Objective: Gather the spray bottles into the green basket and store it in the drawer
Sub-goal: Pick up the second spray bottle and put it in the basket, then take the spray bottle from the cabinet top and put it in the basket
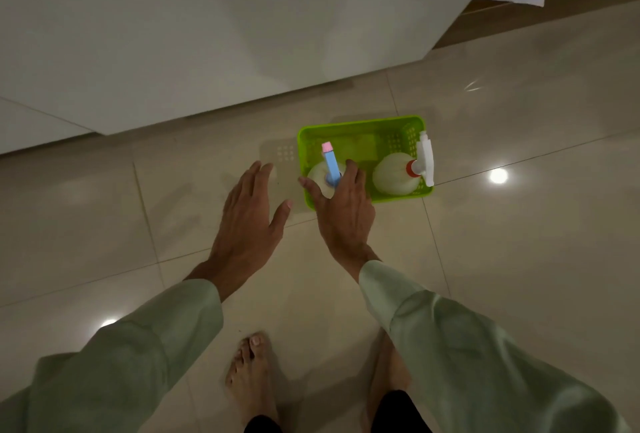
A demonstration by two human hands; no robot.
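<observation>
Glossy beige floor tiles (519, 259) run up to a white cabinet front (207, 34) along the top of the view, with two ceiling-light reflections shining on the tile. On the floor just in front of the cabinet sits the green basket (360, 126), a shallow rectangular plastic one with perforated walls. Two spray bottles stand upright inside it. At its left end is the bottle with the blue and pink trigger head (330, 164), its pale round body partly hidden. At its right end is the bottle with the white trigger head and red collar (393, 173), whose nozzle reaches out over the basket's right rim.

Right hand (344, 211) hangs above the basket's near left corner, fingers spread and relaxed, overlapping the blue-headed bottle from this angle; its grip is open, and contact with the bottle cannot be told. Left hand (247, 214) hovers over bare tile just left of the basket, palm down, fingers loosely apart, holding nothing. Pale green sleeves (467, 346) cover both forearms, and bare feet (249, 373) stand on the tile below.
</observation>
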